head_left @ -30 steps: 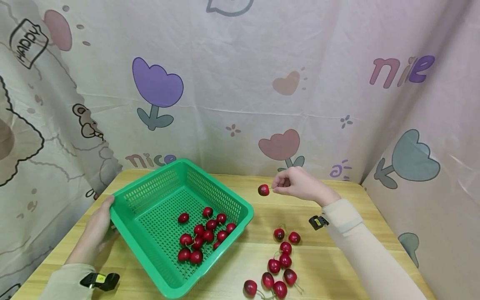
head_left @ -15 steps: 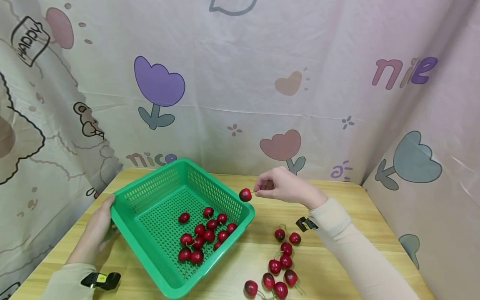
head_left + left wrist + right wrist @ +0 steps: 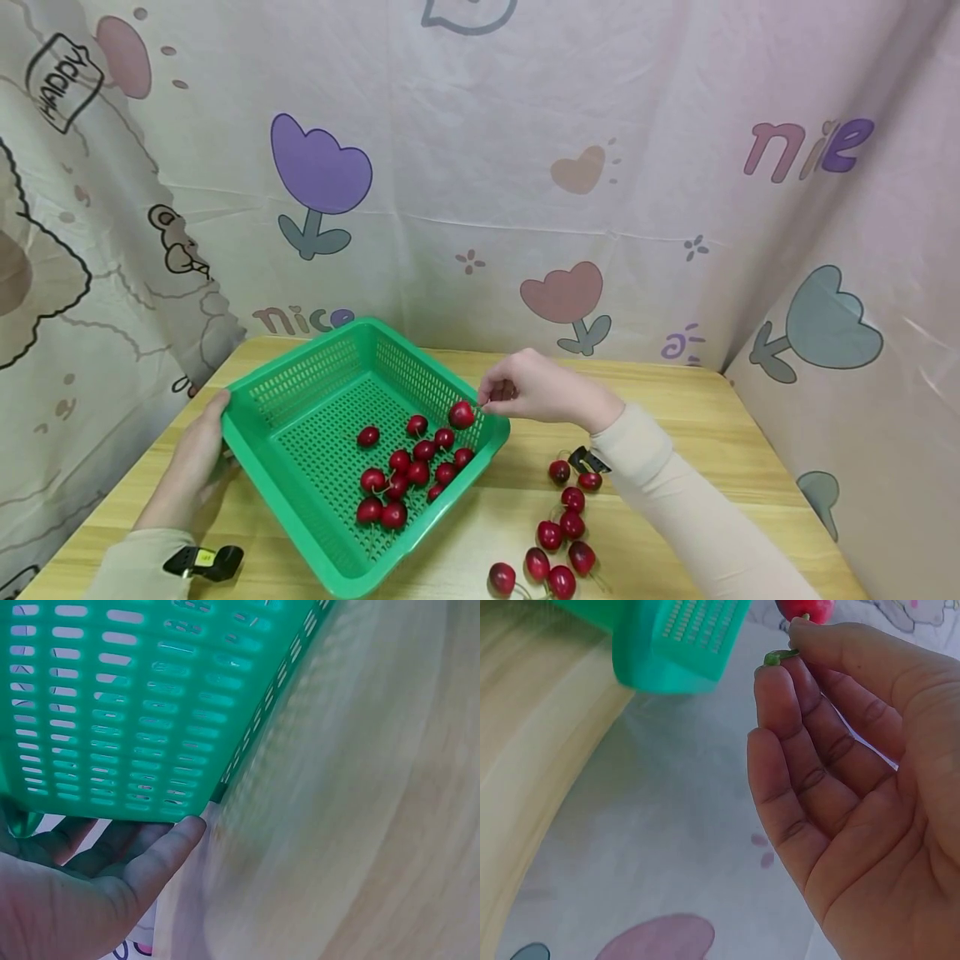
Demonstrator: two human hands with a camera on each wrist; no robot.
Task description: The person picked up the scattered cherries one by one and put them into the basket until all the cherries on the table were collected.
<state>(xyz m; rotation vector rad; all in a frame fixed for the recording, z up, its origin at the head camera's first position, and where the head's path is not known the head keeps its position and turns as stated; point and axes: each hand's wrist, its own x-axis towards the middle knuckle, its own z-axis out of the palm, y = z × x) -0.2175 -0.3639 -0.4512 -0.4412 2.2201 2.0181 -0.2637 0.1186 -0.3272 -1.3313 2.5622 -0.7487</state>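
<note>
My right hand (image 3: 551, 390) pinches a red cherry (image 3: 461, 414) by its green stem. The cherry hangs over the right inner side of a green plastic basket (image 3: 300, 517), near the rim. In the right wrist view, the stem end (image 3: 780, 657) shows at the fingertips, while the cherry (image 3: 807, 607) is partly cut off by the frame edge. My left hand (image 3: 193, 454) holds the basket's left corner; in the left wrist view its fingers go round the slotted wall (image 3: 127, 712). Several cherries (image 3: 400, 460) lie in the basket's right and front part.
Several more cherries (image 3: 550, 535) with stems lie loose on the wooden table (image 3: 690, 533), right of the basket and under my right forearm. A printed cloth (image 3: 450, 125) hangs behind the table and along both sides.
My right hand has moved left and slightly down with the cherry, from above the table to over the basket's right side. My left hand and the basket stay in place.
</note>
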